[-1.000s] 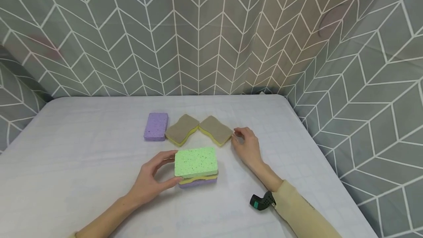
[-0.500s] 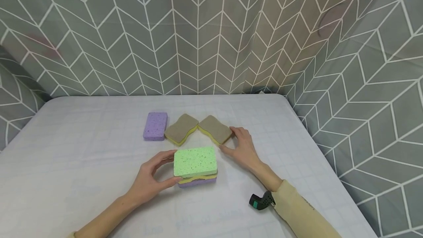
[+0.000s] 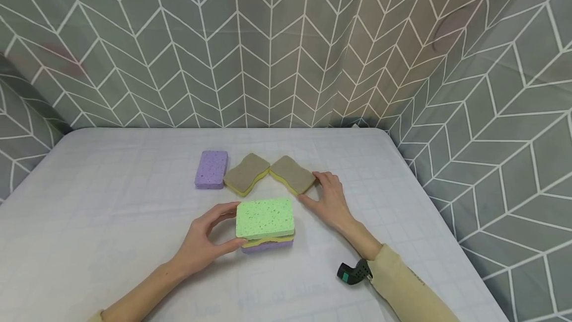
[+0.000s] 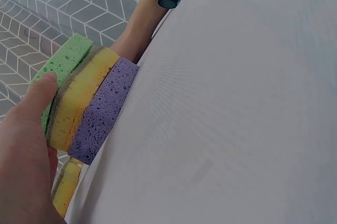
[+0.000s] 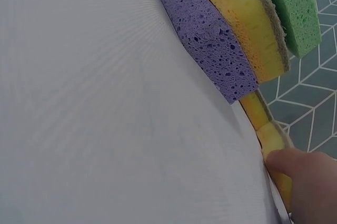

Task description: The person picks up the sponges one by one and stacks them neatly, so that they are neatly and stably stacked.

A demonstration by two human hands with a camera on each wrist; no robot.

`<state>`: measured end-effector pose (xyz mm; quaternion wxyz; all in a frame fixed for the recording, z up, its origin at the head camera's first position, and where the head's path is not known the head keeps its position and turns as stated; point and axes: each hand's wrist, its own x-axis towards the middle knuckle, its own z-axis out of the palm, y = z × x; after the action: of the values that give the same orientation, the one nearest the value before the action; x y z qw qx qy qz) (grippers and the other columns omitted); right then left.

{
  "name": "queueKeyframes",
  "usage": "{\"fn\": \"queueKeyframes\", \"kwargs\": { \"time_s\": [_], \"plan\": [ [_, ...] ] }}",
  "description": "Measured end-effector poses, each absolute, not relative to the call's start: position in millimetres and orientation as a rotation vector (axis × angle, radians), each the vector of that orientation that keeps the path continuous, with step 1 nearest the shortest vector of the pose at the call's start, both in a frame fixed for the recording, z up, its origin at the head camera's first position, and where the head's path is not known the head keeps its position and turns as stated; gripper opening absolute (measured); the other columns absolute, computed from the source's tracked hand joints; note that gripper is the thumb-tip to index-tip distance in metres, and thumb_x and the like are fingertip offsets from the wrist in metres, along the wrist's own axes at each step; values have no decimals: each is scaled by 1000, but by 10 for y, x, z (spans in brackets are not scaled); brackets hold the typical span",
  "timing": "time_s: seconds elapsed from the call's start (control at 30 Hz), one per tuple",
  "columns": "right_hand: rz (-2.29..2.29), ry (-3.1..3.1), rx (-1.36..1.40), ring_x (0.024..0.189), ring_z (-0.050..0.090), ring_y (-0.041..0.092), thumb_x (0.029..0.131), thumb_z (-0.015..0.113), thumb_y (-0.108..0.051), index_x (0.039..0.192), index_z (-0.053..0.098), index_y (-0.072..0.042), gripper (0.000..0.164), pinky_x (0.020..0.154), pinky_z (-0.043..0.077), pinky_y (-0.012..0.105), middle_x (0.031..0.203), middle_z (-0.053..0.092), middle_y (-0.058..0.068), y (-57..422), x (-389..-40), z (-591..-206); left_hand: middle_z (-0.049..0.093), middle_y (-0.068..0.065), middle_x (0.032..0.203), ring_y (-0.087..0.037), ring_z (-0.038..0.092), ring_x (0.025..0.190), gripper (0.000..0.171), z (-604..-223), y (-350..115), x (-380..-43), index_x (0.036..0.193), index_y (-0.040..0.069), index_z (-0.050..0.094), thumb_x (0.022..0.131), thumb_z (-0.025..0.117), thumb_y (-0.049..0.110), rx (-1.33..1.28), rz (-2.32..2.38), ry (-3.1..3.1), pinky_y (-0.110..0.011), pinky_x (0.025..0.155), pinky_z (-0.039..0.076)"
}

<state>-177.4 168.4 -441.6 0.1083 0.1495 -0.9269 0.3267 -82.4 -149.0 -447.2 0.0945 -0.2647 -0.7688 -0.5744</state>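
A stack stands on the table before me: a green sponge (image 3: 265, 218) on top, a yellow scouring sponge (image 4: 87, 100) with a grey-brown scrub side in the middle, and a purple sponge (image 3: 268, 246) at the bottom. My left hand (image 3: 203, 240) holds the green sponge by its left end, thumb on the near edge and fingers at the far one. Behind the stack to the right lies another scouring sponge (image 3: 292, 175), scrub side up. My right hand (image 3: 331, 202) grips its right end between thumb and fingers; in the right wrist view the thumb (image 5: 287, 162) presses its yellow edge.
A second wavy scouring sponge (image 3: 247, 174) touches the gripped one at a corner. Left of it lies a loose purple sponge (image 3: 211, 169). A patterned grey curtain (image 3: 268, 53) hangs behind the white-covered table (image 3: 111, 188) and along its right side.
My right hand has spread its thumb and fingers and taken hold of the right scouring sponge's end. The left hand and the stack have stayed in place.
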Motion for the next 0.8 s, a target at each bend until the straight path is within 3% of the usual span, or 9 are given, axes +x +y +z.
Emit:
{"fn": "queueKeyframes", "kwargs": {
  "time_s": [0.53, 0.8],
  "plan": [
    [1007, -2730, 418, 123, 46, 29, 85, 78, -36, 141, 49, -2, 72, 108, 41, 47, 134, 53, 14, 1690, -1778, -4401, 61, -7, 133, -10, 60, 120, 73, -4452, -1487, -818, 139, 8, 54, 75, 87, 5, -803, -1687, -2273, -21, 109, 44],
    [1004, -2709, 419, 122, 47, 30, 86, 76, -33, 142, 49, -1, 70, 107, 42, 47, 133, 54, 15, 1700, -1782, -4412, 60, -7, 134, -14, 60, 120, 74, -4459, -1500, -835, 140, 9, 54, 74, 87, 3, -825, -1696, -2258, -25, 110, 45]
  ]
}}
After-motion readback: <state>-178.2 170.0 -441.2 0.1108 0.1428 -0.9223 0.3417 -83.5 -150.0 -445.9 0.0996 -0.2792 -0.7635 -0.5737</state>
